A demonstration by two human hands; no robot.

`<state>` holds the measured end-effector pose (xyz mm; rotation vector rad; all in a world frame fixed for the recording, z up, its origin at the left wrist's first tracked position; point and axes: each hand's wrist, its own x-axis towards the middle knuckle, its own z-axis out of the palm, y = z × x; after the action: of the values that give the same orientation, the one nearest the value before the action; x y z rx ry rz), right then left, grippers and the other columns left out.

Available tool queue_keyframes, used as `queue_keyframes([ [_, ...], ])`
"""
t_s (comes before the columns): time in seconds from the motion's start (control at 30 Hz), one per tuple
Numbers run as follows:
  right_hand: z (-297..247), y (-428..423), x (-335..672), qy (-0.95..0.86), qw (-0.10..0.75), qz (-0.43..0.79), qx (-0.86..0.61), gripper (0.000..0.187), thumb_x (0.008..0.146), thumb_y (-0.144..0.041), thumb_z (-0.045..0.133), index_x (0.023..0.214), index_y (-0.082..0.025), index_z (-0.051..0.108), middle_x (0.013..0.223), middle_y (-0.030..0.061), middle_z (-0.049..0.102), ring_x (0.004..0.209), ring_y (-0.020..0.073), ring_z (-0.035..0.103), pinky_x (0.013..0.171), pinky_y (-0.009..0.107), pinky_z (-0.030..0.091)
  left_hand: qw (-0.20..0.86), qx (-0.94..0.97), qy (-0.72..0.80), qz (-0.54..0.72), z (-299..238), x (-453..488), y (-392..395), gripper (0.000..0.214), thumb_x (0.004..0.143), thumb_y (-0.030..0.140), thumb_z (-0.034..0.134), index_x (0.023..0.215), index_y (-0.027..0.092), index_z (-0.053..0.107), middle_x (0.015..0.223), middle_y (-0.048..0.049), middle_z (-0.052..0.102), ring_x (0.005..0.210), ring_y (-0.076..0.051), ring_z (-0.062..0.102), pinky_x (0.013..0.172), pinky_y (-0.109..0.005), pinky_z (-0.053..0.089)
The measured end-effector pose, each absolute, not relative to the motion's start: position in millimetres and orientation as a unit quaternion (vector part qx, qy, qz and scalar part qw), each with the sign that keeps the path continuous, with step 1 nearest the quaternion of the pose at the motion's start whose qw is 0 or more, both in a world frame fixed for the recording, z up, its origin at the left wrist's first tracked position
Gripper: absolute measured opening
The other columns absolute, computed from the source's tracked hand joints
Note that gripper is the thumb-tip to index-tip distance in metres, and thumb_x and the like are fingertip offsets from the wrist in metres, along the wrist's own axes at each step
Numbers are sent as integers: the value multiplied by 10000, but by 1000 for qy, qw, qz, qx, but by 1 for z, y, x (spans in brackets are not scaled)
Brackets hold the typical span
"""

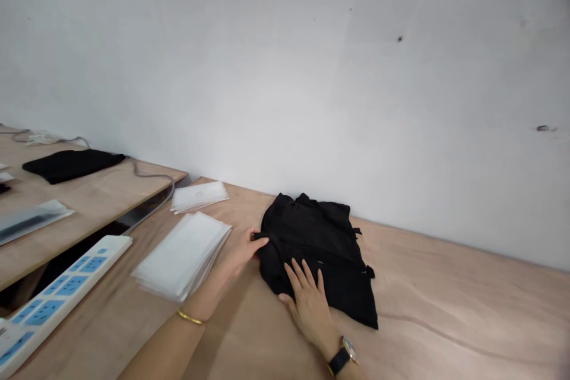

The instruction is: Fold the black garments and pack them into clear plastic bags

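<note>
A folded black garment (325, 249) lies on the wooden table (445, 320) close to the white wall. My left hand (243, 249), with a gold bangle on its wrist, touches the garment's left edge, thumb on top and fingers tucked at the side. My right hand (307, 297), with a black-strapped watch at the wrist, lies flat on the garment's near part, fingers stretched out and a little apart. Just left of my left hand sits a stack of clear plastic bags (182, 255).
A smaller pile of plastic bags (199, 196) lies near the wall. A white power strip with blue sockets (57, 291) spans the gap to a second table (89, 202), which carries another black garment (71, 164), a bagged item (31, 219) and a grey cable (154, 181).
</note>
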<state>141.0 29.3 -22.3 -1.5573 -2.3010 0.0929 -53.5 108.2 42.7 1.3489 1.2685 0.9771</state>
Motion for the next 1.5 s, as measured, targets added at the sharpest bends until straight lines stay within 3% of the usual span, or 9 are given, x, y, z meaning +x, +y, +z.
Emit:
queue_keyframes([
  [0.13, -24, 23, 156, -818, 185, 25, -544, 553, 887, -505, 441, 1337, -186, 472, 1360, 129, 522, 1309, 329, 393, 1086, 625, 216, 570, 604, 382, 405, 44, -16, 81, 477, 763, 371, 669, 1177, 198, 507, 1145, -115, 627, 1030, -234, 610, 882, -372, 473],
  [0.3, -30, 14, 206, -762, 250, 23, -597, 420, 863, -357, 494, 1234, -169, 556, 1237, 145, 616, 1179, 318, 534, 992, 566, 397, 363, 726, 438, 387, 5, -10, 46, 590, 629, 152, 759, 1176, 276, 575, 1209, -53, 538, 1142, -252, 504, 1009, -405, 397],
  [0.47, -1, 35, 214, -691, 376, 3, -617, 325, 923, -323, 377, 1084, -177, 619, 1035, 120, 660, 973, 248, 611, 877, 415, 485, 284, 774, 433, 364, -20, -11, 39, 545, 757, 8, 512, 1220, 292, 564, 1232, -54, 486, 1143, -215, 508, 999, -374, 424],
  [0.73, 14, 107, 146, -715, 341, 8, -610, 211, 863, -232, 480, 733, -211, 644, 777, 45, 592, 761, 208, 594, 705, 309, 479, 268, 770, 462, 349, -23, -9, 34, 469, 783, 30, 472, 1185, 257, 556, 1113, -66, 541, 1010, -213, 565, 885, -354, 485],
  [0.9, 9, 111, 145, -696, 347, 15, -628, 256, 903, -253, 374, 886, -200, 624, 875, 55, 561, 677, 182, 596, 562, 279, 448, 230, 772, 488, 335, -23, -17, 25, 310, 856, 116, 470, 1105, 250, 597, 999, -70, 577, 897, -222, 584, 788, -335, 486],
  [1.0, 4, 93, 155, -713, 341, 26, -613, 258, 904, -257, 384, 1056, -204, 585, 952, 70, 577, 809, 203, 616, 667, 299, 486, 204, 797, 472, 315, -18, -20, 22, 320, 856, 128, 492, 1117, 264, 615, 969, -67, 573, 889, -220, 570, 776, -322, 468],
  [1.27, -9, 38, 188, -736, 331, 22, -590, 309, 899, -201, 364, 1070, -202, 622, 937, 90, 653, 893, 230, 631, 815, 372, 510, 185, 828, 455, 270, -10, -19, 24, 320, 860, 121, 478, 1082, 256, 664, 962, -75, 570, 927, -225, 540, 795, -332, 447],
  [1.4, -20, 9, 165, -773, 311, 45, -550, 447, 805, -244, 545, 1251, -225, 542, 1222, 89, 621, 1128, 276, 562, 948, 427, 468, 241, 816, 451, 269, 4, -18, 17, 324, 831, 89, 470, 1027, 240, 679, 966, -64, 604, 911, -206, 566, 803, -307, 450],
  [1.5, -32, -12, 148, -785, 304, 118, -527, 425, 749, -158, 520, 1154, -229, 628, 1160, 76, 671, 1087, 278, 600, 942, 418, 476, 309, 817, 420, 248, 27, -23, 3, 273, 809, 106, 509, 926, 253, 706, 889, -30, 641, 825, -175, 595, 762, -262, 452],
])
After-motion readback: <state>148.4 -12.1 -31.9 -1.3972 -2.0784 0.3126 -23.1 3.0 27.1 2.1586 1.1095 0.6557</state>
